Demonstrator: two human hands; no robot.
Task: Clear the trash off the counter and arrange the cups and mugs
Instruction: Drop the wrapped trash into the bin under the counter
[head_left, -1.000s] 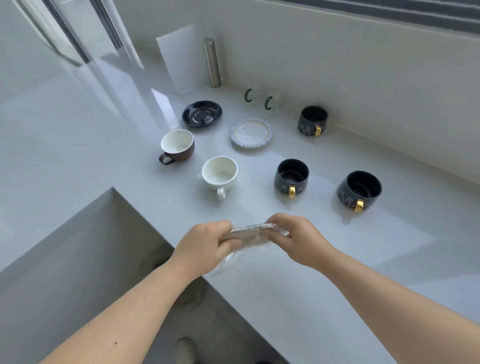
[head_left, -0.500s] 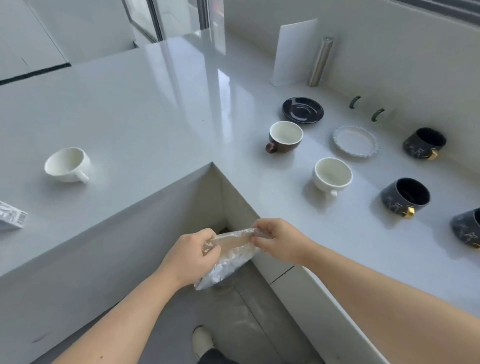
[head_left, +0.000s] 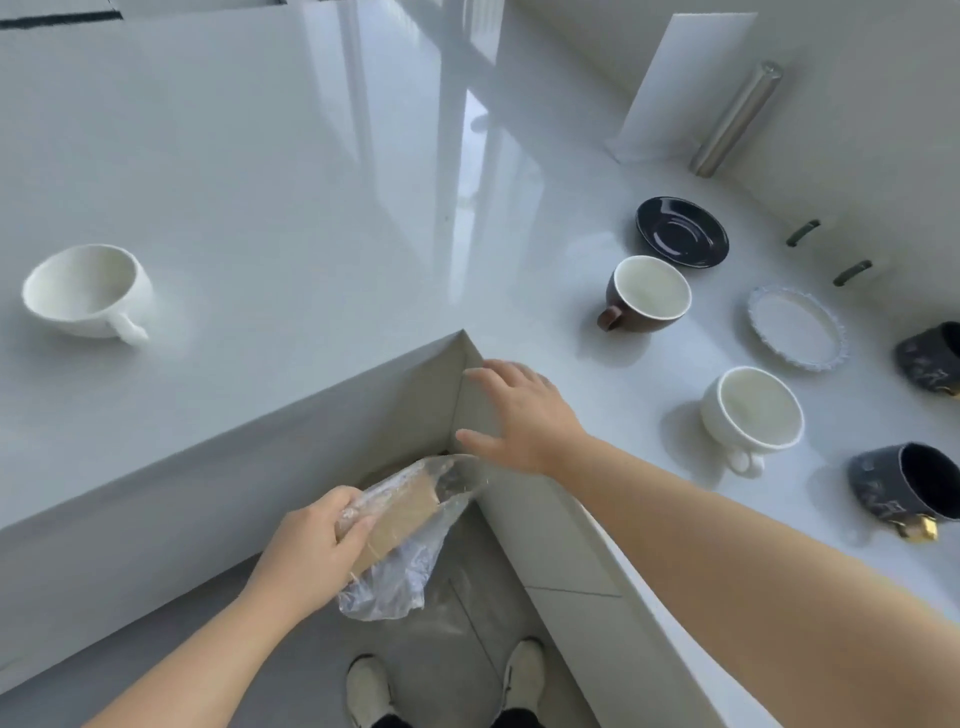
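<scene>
Two counter (head_left: 270, 218) edges meet at an inner corner, floor open below. Left hand (head_left: 306, 551) grips the plastic wrapper (head_left: 400, 525) (cardboard inside) there; right hand (head_left: 519, 415) hovers spread, empty.

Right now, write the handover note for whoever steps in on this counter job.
Left hand: shut on the plastic wrapper, held off the counter above the floor.
Right hand: open, empty, at the inner counter corner.
On the counter: white cup alone at left; brown cup, white mug, two dark mugs, two saucers at right.
Done: wrapper lifted.
Left: bin it, group the cups.
</scene>
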